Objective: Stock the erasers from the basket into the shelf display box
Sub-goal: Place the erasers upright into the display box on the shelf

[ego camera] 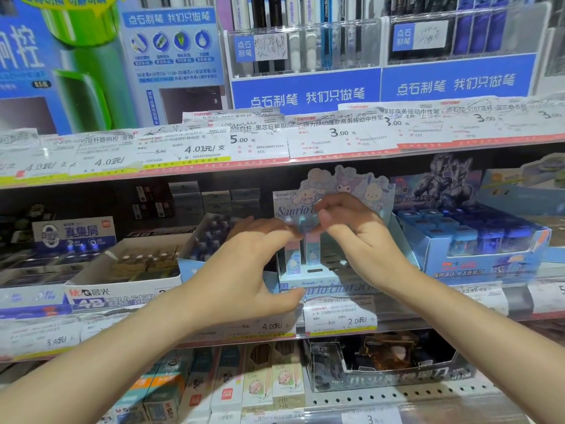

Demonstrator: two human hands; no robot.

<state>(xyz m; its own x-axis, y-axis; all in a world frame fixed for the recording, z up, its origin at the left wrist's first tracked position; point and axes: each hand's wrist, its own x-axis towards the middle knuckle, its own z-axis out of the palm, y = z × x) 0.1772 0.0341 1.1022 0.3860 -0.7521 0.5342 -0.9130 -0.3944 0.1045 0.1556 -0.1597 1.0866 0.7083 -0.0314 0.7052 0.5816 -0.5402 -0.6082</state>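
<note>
A pale blue cartoon display box [324,280] stands on the middle shelf, with a character header card [342,183] behind it. A few upright pink-and-blue erasers [312,250] stand in its left slots; several dark slots to the right are bare. Both hands meet above the box. My left hand [253,264] and my right hand [354,231] pinch a small light-blue eraser [304,224] together, fingertips touching over it. The basket is out of view.
A white 4B eraser carton [122,280] sits left of the box, and a blue carton of sharpeners [489,249] sits to the right. Price-tag rails run along the shelf edges [339,316]. Pencil boxes fill the lower shelf.
</note>
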